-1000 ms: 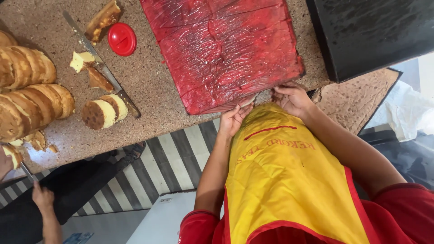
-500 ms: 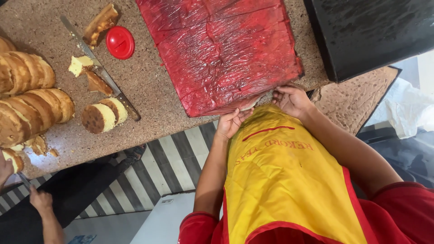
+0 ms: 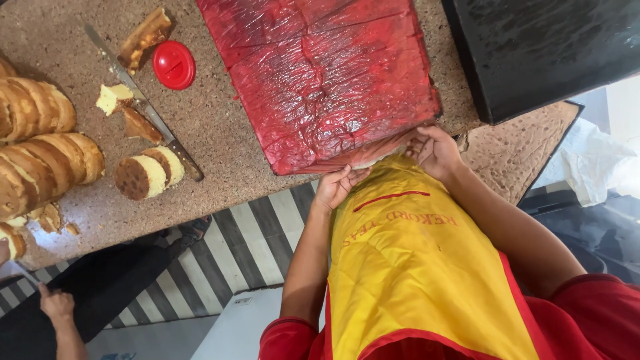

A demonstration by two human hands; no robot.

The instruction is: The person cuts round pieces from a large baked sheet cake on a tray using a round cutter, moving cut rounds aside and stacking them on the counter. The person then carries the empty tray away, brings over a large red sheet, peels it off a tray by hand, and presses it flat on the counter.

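While the red sheet (image 3: 320, 80) lies as before, both hands' grip unchanged: left hand (image 3: 337, 187), right hand (image 3: 433, 150) on its edge.

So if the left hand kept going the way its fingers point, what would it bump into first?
The left hand already touches the near edge of the red slab, its fingers pointing under that edge. Going on, it would likely slide beneath the slab along the counter, though depth there is hard to judge.

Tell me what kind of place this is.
Likely a bakery or cake workshop. Sliced loaf cakes and a long knife lie on the speckled counter, and both hands, left hand and right hand, grip a large red film-wrapped slab.
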